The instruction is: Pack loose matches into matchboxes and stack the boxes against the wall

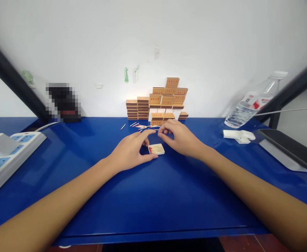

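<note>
A small white matchbox tray [162, 152] with red-headed matches in it lies on the blue table. My left hand [129, 150] holds its left end, thumb along the near side and fingers at the far side, the index finger stretched out above. Just behind and to the right of the tray, my right hand [178, 136] is closed in a pinch. A thin pale match [155, 130] appears to run into its fingertips. Several loose matches [140, 126] lie scattered beyond my hands, partly hidden by them.
Stacked matchboxes [166, 99] stand against the wall. A power strip [16, 150] sits at the left, a dark pixelated object [65, 103] at the back left. At the right are a tilted water bottle [253, 99], a white plastic piece [238, 135] and a black phone-like slab [292, 147].
</note>
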Motion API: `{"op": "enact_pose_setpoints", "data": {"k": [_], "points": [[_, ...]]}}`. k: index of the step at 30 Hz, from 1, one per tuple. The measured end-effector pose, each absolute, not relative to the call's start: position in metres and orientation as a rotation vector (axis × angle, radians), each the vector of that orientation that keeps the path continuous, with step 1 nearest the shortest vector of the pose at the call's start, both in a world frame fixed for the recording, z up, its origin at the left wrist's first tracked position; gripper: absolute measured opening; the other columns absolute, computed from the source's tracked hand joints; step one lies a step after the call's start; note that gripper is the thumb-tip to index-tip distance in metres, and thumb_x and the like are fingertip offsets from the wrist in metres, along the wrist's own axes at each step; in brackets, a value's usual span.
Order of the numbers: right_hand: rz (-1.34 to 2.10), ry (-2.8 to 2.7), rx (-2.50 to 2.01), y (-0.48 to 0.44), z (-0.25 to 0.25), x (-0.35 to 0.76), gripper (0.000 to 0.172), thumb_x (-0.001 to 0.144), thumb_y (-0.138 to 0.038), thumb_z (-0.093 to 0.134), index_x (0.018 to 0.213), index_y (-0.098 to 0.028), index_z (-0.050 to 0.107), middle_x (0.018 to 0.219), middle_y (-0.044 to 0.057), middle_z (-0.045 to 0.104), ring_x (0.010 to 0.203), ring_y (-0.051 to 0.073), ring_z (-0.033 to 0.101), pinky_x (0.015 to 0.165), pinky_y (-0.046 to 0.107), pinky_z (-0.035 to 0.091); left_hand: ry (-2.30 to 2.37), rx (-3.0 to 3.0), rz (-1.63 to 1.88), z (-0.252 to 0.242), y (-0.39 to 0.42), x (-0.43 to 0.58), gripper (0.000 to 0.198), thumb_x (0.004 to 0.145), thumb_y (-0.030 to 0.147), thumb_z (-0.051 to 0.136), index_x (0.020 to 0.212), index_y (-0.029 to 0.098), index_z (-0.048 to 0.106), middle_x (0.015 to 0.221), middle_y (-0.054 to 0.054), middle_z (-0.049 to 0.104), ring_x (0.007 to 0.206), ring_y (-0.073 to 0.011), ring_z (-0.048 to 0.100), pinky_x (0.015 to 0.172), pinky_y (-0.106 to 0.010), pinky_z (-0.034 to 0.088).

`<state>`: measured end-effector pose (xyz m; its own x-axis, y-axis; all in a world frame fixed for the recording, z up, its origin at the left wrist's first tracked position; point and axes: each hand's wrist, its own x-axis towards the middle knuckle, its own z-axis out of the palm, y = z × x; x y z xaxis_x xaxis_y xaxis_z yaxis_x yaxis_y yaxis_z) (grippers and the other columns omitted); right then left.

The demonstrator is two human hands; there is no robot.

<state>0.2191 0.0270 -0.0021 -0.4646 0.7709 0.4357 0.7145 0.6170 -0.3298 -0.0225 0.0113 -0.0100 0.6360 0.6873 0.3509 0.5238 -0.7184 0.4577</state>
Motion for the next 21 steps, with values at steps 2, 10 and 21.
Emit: {"op": "enact_pose_setpoints", "data": {"k": [2,10,21], "points": [[0.019,-2.273,-1.247,0.037,-0.007,0.222,0.008,0.098,-0.021,0.059,0.099,-0.020,0.066,0.100,0.010,0.064,0.098,0.026,0.057,0.090,0.040,0.046,0.941,2.556,0.723,-0.009,0.009,-0.021,0.065,0.088,0.041,0.081,0.144,0.027,0.052,0.101,-0.002,0.073,0.094,-0.0228,0.069,0.088,-0.040,0.056],[-0.120,-2.403,-1.445,0.065,-0.014,0.224,0.016,0.101,-0.024,0.056,0.096,-0.016,0.069,0.107,0.016,0.063,0.109,0.033,0.052,0.099,0.046,0.044,1.050,2.570,0.757,-0.010,0.014,-0.025,0.070,0.087,0.040,0.082,0.147,0.025,0.049,0.103,-0.002,0.073,0.096,-0.0234,0.069,0.089,-0.040,0.056],[0.179,-2.514,-1.168,0.018,0.009,0.210,0.014,0.103,-0.026,0.053,0.094,-0.022,0.062,0.102,0.009,0.066,0.099,0.025,0.056,0.085,0.037,0.044,1.174,2.532,0.795,-0.009,0.015,-0.025,0.068,0.087,0.036,0.081,0.145,0.025,0.047,0.100,-0.002,0.075,0.097,-0.0256,0.070,0.089,-0.043,0.055]]}}
